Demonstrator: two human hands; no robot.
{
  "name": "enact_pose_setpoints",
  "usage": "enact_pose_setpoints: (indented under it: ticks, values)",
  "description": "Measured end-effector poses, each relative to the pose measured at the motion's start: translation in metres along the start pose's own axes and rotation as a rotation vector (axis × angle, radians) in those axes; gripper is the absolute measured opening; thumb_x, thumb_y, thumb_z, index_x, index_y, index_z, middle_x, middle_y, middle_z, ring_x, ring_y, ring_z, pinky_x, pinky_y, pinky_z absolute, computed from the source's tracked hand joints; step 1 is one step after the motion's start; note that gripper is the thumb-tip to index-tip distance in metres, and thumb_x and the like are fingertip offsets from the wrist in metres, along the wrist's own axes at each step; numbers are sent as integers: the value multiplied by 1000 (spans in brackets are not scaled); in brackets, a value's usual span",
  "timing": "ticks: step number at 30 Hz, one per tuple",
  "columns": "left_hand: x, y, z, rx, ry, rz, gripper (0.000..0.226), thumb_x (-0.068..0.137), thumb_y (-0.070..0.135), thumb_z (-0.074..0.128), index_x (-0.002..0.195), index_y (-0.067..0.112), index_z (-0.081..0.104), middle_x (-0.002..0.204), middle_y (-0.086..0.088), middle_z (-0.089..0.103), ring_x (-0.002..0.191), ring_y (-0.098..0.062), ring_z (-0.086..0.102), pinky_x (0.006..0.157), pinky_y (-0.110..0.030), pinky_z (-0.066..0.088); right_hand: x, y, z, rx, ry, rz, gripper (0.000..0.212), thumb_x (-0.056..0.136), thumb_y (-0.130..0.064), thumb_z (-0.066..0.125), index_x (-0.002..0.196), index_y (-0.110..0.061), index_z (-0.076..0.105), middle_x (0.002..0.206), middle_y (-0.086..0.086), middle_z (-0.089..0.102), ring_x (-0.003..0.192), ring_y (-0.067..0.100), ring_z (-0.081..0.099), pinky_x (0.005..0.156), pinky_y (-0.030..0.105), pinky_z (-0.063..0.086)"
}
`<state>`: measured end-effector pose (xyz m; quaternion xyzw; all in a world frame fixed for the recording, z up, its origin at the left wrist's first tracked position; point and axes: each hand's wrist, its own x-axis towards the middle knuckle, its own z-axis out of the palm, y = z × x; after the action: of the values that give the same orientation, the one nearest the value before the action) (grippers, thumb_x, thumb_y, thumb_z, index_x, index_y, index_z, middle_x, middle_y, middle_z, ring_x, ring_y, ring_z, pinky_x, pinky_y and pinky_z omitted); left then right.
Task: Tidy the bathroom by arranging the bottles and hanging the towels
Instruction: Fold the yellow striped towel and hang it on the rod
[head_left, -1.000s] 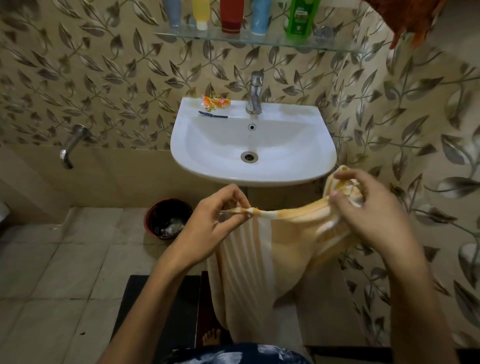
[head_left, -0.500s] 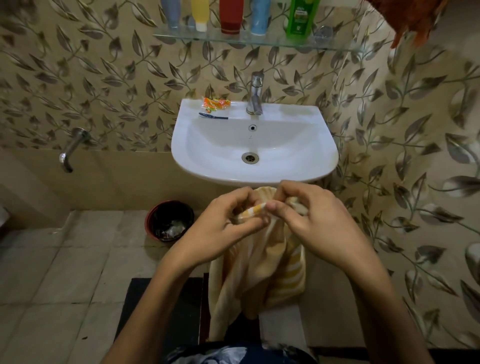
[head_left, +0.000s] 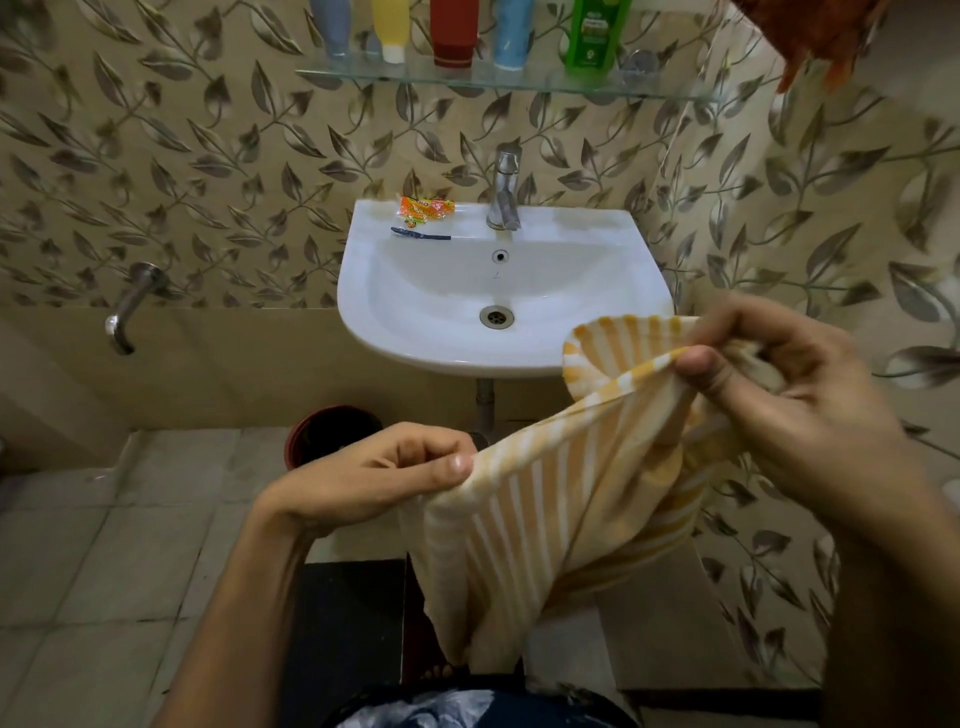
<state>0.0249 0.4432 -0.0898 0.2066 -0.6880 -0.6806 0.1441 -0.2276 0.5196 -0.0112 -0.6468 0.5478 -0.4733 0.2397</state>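
A yellow-and-white striped towel (head_left: 561, 499) hangs in front of me, below the sink. My left hand (head_left: 374, 473) pinches its top edge at the lower centre. My right hand (head_left: 795, 410) grips the same edge higher up at the right, so the edge slopes upward to the right. Several bottles stand in a row on the glass shelf (head_left: 363, 77): grey (head_left: 336, 26), yellow (head_left: 390, 28), red (head_left: 453, 31), blue (head_left: 513, 31) and green (head_left: 596, 34). An orange towel (head_left: 815, 36) hangs at the top right corner.
A white sink (head_left: 415, 332) with a tap (head_left: 505, 189) is fixed to the leaf-patterned wall; an orange sachet (head_left: 423, 208) and a dark razor (head_left: 421, 235) lie on its rim. A red bin (head_left: 322, 431) stands on the tiled floor. A wall spout (head_left: 127, 312) sticks out at left.
My hands, pinched together on the towel half a second ago, have drawn apart; the right hand moved up and to the right, spreading the towel's top edge.
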Motion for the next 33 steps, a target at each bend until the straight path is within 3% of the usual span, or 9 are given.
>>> enact_pose_setpoints:
  ticks: [2, 5, 9, 12, 17, 20, 24, 29, 33]
  values:
    - [0, 6, 1, -12, -8, 38, 19, 91, 36, 55, 79, 23, 63, 74, 8, 54, 69, -6, 50, 65, -16, 41, 3, 3, -3, -32, 39, 13, 17, 79, -39, 64, 68, -29, 57, 61, -7, 52, 57, 2, 46, 51, 37, 44]
    - [5, 11, 4, 14, 200, 109, 6, 86, 26, 60, 81, 24, 61, 73, 7, 52, 67, -5, 48, 60, -13, 40, 4, 12, -5, -151, 78, 95, 16, 77, -41, 70, 71, -30, 61, 69, -7, 62, 60, 6, 54, 57, 23, 45]
    - [9, 13, 5, 145, 341, 184, 2, 86, 14, 53, 85, 14, 55, 75, 5, 50, 69, -6, 45, 61, -15, 39, -4, 23, 12, -331, -25, 272, 11, 78, -38, 62, 89, -39, 64, 92, -14, 69, 89, 11, 63, 82, 43, 53]
    - [10, 16, 8, 255, 309, 200, 9, 83, 7, 49, 88, 10, 55, 74, 10, 51, 68, -4, 45, 61, -14, 37, -5, 14, 45, -251, -156, 241, 32, 76, -57, 55, 104, -42, 60, 103, -20, 67, 96, 3, 64, 88, 40, 52]
    - [5, 10, 4, 283, 326, 208, 6, 82, 17, 51, 86, 16, 55, 71, 0, 51, 63, -8, 43, 57, -17, 36, 5, 12, 85, -212, -345, 187, 27, 79, -59, 54, 82, -33, 62, 66, -12, 61, 57, 1, 54, 61, 34, 47]
    - [-4, 4, -1, 193, 302, 199, 9, 80, 17, 57, 75, 20, 51, 67, 10, 46, 61, -2, 39, 55, -14, 33, 4, 13, 90, -97, -324, 136, 24, 83, -50, 56, 74, -28, 61, 65, 2, 57, 57, 8, 48, 55, 35, 40]
    - [-5, 7, -4, 139, 124, 195, 18, 81, 11, 63, 67, 17, 53, 81, 8, 49, 73, -4, 48, 68, -15, 38, -1, 7, 90, -16, -401, 111, 18, 82, -43, 60, 75, -27, 65, 67, -1, 60, 59, 1, 49, 55, 18, 35]
    - [5, 16, -1, -10, 6, 185, 61, 99, 0, 28, 73, 43, 62, 65, 30, 56, 59, 16, 52, 58, 4, 36, 4, 3, 80, 2, -293, 123, 18, 78, -39, 64, 75, -22, 68, 69, -10, 66, 69, -3, 58, 64, 20, 44]
    - [5, 11, -6, -28, 104, 121, 39, 97, 26, 37, 63, 35, 54, 60, 24, 50, 53, 10, 48, 53, 0, 35, 10, 4, 63, 70, -100, 97, 15, 78, -30, 67, 67, -20, 64, 65, -6, 62, 63, -3, 55, 58, 10, 40]
